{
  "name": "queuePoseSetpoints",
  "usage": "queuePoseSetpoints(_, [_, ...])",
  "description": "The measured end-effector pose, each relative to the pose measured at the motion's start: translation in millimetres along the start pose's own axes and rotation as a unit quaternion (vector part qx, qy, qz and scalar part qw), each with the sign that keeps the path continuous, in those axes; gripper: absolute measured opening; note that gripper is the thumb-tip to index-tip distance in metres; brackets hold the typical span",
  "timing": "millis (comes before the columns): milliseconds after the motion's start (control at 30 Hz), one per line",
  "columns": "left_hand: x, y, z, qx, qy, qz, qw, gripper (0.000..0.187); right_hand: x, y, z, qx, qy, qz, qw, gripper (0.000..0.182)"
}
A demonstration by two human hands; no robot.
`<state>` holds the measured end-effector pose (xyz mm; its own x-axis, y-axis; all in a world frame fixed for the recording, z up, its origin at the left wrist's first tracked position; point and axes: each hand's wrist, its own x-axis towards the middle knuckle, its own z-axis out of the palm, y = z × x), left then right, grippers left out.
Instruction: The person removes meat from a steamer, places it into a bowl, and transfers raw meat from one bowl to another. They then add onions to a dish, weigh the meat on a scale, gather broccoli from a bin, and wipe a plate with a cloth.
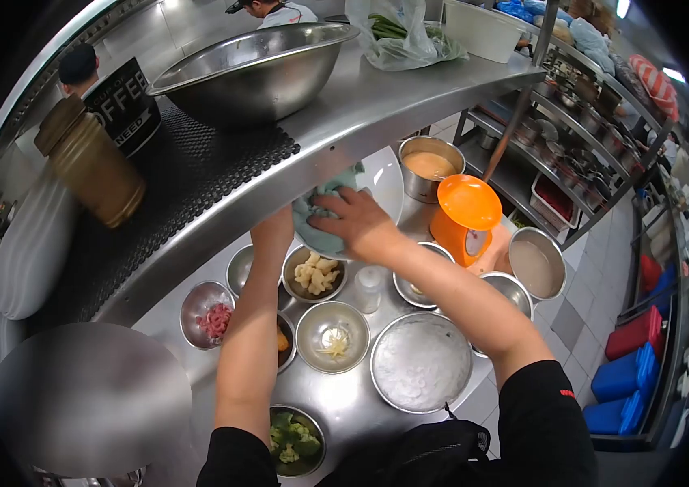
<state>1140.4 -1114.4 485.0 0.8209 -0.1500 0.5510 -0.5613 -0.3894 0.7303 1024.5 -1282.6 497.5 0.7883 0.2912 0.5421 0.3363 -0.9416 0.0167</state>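
My right hand (353,219) presses on a crumpled green cloth (320,231), its fingers curled over the folds. Against the left side of the cloth is my left hand (274,227), whose fingers are hidden under the steel shelf edge. Behind the cloth, a large white plate (385,180) shows partly beneath the shelf. Just below the hands stand a steel bowl of pale yellow pieces (316,273) and a clear shaker (369,289).
An orange scale (468,213) and a pot of orange liquid (429,166) stand to the right. Nearer are a bowl of white powder (421,363), a broccoli bowl (294,441) and a red meat bowl (207,315). A steel shelf (344,105) overhangs, bearing a large bowl (255,77).
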Motion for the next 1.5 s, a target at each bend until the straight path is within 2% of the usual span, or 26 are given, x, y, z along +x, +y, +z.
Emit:
queuePoseSetpoints(33, [-3,3,-4,-0.006,-0.009,0.008,1.000,0.034,-5,3,2,0.041,-0.002,-0.065,0.997,0.058])
queuePoseSetpoints(100, [-6,-1,-12,-0.007,-0.015,0.013,1.000,0.034,-6,42,2,-0.142,-0.101,0.074,0.982,0.039])
queuePoseSetpoints(167, [-3,-8,-14,0.041,-0.025,-0.003,0.999,0.035,-6,67,-17,-0.199,-0.050,0.190,0.960,0.037])
queuePoseSetpoints(267, [-2,-10,-9,-0.003,-0.002,0.021,1.000,0.033,6,53,-26,-0.124,0.062,0.184,0.973,0.049])
queuePoseSetpoints(333, [-1,-5,2,0.004,0.010,0.031,0.999,0.032,17,24,-8,-0.021,0.070,0.119,0.990,0.059])
queuePoseSetpoints(400, [3,3,4,0.011,0.024,0.045,0.999,0.032,15,-9,2,-0.013,-0.022,-0.043,0.999,0.055])
queuePoseSetpoints(467, [7,8,-15,0.005,-0.040,-0.077,0.996,0.032,1,13,-5,0.048,-0.040,-0.105,0.992,0.041])
queuePoseSetpoints(533, [7,-16,-21,0.067,-0.030,-0.044,0.996,0.033,-22,71,13,-0.186,-0.148,0.016,0.971,0.028])
queuePoseSetpoints(600, [9,-21,-30,0.169,0.072,0.140,0.973,0.033,-25,92,-16,-0.297,-0.213,0.157,0.917,0.023])
queuePoseSetpoints(633, [6,-9,-37,0.123,0.038,0.082,0.988,0.031,-19,90,-24,-0.298,-0.210,0.155,0.918,0.023])
queuePoseSetpoints(700, [6,0,-39,0.138,0.024,0.075,0.987,0.031,-14,85,-31,-0.241,0.014,0.166,0.956,0.024])
queuePoseSetpoints(800, [8,8,-30,0.158,0.013,0.077,0.984,0.031,4,37,-17,-0.214,0.066,0.073,0.972,0.023])
queuePoseSetpoints(833, [7,13,-30,0.110,0.002,0.034,0.993,0.030,1,41,-9,-0.216,0.067,0.075,0.971,0.023])
queuePoseSetpoints(900, [4,19,-29,0.064,-0.011,-0.008,0.998,0.030,-7,48,18,-0.193,-0.091,0.048,0.976,0.023])
queuePoseSetpoints(933, [1,20,-29,0.100,0.021,0.073,0.992,0.029,-2,53,12,-0.274,-0.166,0.171,0.932,0.023])
queuePoseSetpoints(967, [-2,18,-32,0.140,0.051,0.150,0.977,0.028,-2,64,3,-0.252,-0.148,0.222,0.930,0.022])
queuePoseSetpoints(1000, [-2,14,-36,0.144,0.053,0.150,0.977,0.028,-3,73,-4,-0.229,-0.128,0.274,0.925,0.022])
queuePoseSetpoints(1033, [0,10,-39,0.154,0.046,0.142,0.977,0.028,1,71,-7,-0.227,-0.124,0.273,0.927,0.022])
queuePoseSetpoints(1100, [-2,3,-38,0.162,0.034,0.129,0.978,0.027,-2,62,-10,-0.209,0.038,0.203,0.956,0.022])
queuePoseSetpoints(1133, [-1,5,-35,0.164,0.025,0.124,0.978,0.027,-4,55,-5,-0.212,0.037,0.204,0.955,0.022])
queuePoseSetpoints(1200, [-2,13,-25,0.162,0.015,0.122,0.979,0.028,-6,43,14,-0.191,-0.006,0.016,0.981,0.022])
queuePoseSetpoints(1267, [-6,21,-17,0.137,0.035,0.111,0.984,0.031,-14,54,19,-0.169,-0.044,0.050,0.983,0.022])
queuePoseSetpoints(1333, [-2,-2,-14,0.164,0.056,0.143,0.974,0.032,-18,76,15,-0.267,-0.204,0.282,0.899,0.021])
queuePoseSetpoints(1400, [10,-33,-6,0.188,0.077,0.179,0.963,0.033,-31,77,-13,-0.211,-0.152,0.294,0.920,0.024])
queuePoseSetpoints(1467, [13,-59,6,0.124,0.030,0.004,0.992,0.033,-59,72,-35,-0.128,-0.034,0.275,0.952,0.032])
queuePoseSetpoints(1500, [12,-60,10,0.122,0.030,0.001,0.992,0.033,-74,66,-43,-0.100,0.035,0.242,0.965,0.037])
